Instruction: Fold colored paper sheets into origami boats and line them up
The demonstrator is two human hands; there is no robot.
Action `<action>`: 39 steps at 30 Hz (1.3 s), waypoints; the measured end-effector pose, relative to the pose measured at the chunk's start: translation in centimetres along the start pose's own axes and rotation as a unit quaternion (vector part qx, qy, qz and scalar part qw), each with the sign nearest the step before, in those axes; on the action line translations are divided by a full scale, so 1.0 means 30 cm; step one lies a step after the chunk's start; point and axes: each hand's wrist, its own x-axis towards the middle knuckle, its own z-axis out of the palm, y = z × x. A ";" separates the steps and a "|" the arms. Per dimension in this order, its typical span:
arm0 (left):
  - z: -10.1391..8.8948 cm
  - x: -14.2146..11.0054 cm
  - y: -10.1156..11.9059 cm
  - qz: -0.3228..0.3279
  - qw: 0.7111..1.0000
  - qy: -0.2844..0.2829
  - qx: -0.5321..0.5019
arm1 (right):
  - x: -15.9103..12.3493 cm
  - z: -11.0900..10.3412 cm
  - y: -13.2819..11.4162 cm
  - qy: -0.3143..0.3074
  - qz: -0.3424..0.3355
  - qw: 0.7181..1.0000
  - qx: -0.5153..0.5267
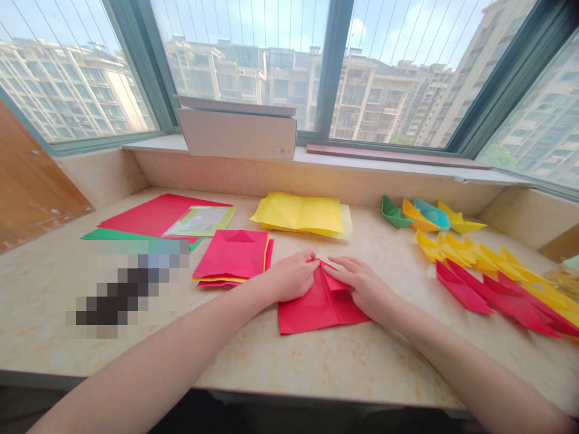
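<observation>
Left hand: centre of the frame, fingers curled and pressing down on the upper left edge of the red sheet; grip closed on the paper's folded flap.
Right hand: just right of centre, fingers stretched flat on the sheet's upper right part, fingertips meeting the left hand at the fold; nothing pinched, as far as can be seen.
Red sheet: flat on the worktop, centre of the frame, partly folded, a small triangular flap raised between the two hands.
Red stack: left of the left hand, near it, with yellow edges showing beneath.
Yellow sheets: above the hands, unfolded and creased.
Red and green sheets: upper left, a pale printed leaf lying on them.
Folded boats: upper right, green, orange, teal and yellow in a row.
Folded pieces: right edge, yellow rows above red ones.
Box: on the window ledge, top centre.
</observation>
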 end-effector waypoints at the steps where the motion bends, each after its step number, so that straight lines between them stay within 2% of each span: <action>1: 0.000 0.001 -0.001 0.000 1.000 -0.001 -0.001 | -0.001 0.000 0.000 -0.005 -0.002 1.000 -0.004; 7: 0.002 -0.001 -0.016 -0.029 0.999 0.022 -0.018 | -0.002 0.005 0.011 -0.008 -0.005 1.000 -0.009; 12: 0.006 0.000 -0.018 -0.021 1.000 0.010 -0.019 | -0.001 0.005 0.011 -0.004 -0.023 1.000 0.009; 16: 0.015 -0.002 -0.018 -0.020 0.999 0.022 -0.022 | 0.007 -0.008 -0.002 0.010 -0.030 0.998 0.052; 18: 0.019 -0.004 -0.019 -0.023 0.999 0.031 -0.026 | 0.013 -0.019 -0.015 0.038 -0.005 0.995 0.096; 20: 0.019 -0.005 -0.020 -0.030 0.998 0.044 -0.025 | 0.017 -0.031 -0.027 0.086 0.050 0.985 0.140; 23: 0.005 -0.004 -0.015 -0.036 0.997 0.071 -0.019 | 0.013 -0.046 -0.038 0.163 0.138 0.957 0.194; 26: -0.025 -0.004 0.002 -0.021 0.991 0.132 -0.018 | -0.005 -0.061 -0.045 0.223 0.157 0.939 0.210; 29: -0.058 -0.012 0.028 0.030 0.969 0.243 -0.024 | -0.030 -0.086 -0.051 0.264 0.072 0.948 0.160; 31: -0.076 -0.022 0.044 0.074 0.946 0.315 -0.030 | -0.044 -0.105 -0.052 0.266 -0.038 0.956 0.114; 33: -0.088 -0.033 0.054 0.111 0.924 0.364 -0.032 | -0.053 -0.123 -0.047 0.264 -0.155 0.950 0.061; 36: -0.099 -0.044 0.045 0.140 0.921 0.364 -0.017 | -0.055 -0.137 -0.028 0.253 -0.253 0.933 -0.029; 39: -0.108 -0.043 0.013 0.143 0.941 0.302 0.047 | -0.042 -0.127 -0.002 0.194 -0.255 0.945 -0.070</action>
